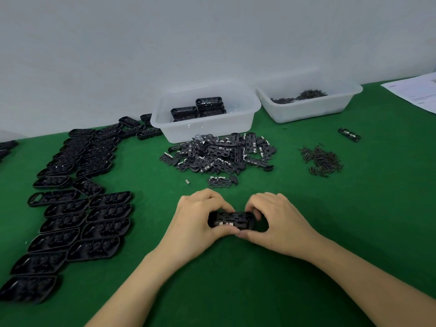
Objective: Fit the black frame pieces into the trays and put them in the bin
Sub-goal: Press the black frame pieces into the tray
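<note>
My left hand (pixel 197 218) and my right hand (pixel 280 223) together grip one black tray (pixel 232 220) with a frame piece lying in it, low over the green table near its middle. Fingers and thumbs of both hands curl round the tray's ends and edges. A heap of loose black frame pieces (pixel 219 153) lies just beyond my hands, and a single piece (pixel 221 181) sits apart in front of it. Rows of empty black trays (pixel 77 201) cover the left side. The white bin (pixel 205 114) behind the heap holds stacked filled trays (pixel 200 108).
A second white bin (pixel 309 100) with small dark parts stands at the back right. A pile of small dark pins (pixel 322 160) and a lone black piece (pixel 349 135) lie on the right. Papers (pixel 417 93) rest at the far right edge. A wall closes the back.
</note>
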A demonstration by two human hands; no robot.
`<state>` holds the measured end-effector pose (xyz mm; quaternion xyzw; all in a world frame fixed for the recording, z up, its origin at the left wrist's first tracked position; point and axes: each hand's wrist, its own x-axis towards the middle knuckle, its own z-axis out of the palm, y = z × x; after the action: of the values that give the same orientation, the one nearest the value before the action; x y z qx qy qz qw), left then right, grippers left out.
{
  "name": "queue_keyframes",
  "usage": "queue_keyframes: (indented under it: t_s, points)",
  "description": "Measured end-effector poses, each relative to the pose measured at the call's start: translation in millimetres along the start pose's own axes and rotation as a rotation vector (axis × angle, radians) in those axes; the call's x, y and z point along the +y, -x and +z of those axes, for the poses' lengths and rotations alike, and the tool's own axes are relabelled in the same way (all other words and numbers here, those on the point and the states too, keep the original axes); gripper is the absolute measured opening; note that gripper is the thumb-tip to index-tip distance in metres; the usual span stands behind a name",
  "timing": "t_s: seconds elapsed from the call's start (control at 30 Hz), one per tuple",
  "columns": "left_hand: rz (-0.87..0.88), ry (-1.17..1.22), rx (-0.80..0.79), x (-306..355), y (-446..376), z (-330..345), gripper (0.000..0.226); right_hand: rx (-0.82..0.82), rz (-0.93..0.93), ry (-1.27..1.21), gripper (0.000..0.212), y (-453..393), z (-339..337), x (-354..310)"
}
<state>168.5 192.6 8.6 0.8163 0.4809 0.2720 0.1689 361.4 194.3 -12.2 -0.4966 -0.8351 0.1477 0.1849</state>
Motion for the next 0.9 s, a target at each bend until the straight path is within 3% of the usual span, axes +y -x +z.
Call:
queue_keyframes:
  t_s: [0.2,0.37,0.47,0.67,0.9]
  points:
    - [0.013,-0.016,0.007,-14,14,-1,0.050,-0.014,0.003,0.005,0.035,1,0,0]
    - [0.092,-0.104,0.112,-24,31,-7,0.028,-0.014,0.006,-0.007,0.036,0,0,0]
    - [0.146,-0.135,0.060,-23,34,-4,0.028,-0.017,-0.005,-0.011,0.037,0,0,1]
    - [0.073,0.079,-0.034,-24,30,-4,0.019,-0.010,-0.015,-0.026,0.039,-1,1,2]
    - [0.186,0.008,-0.031,-33,28,3,0.018,0.023,-0.065,-0.016,0.037,1,0,-2]
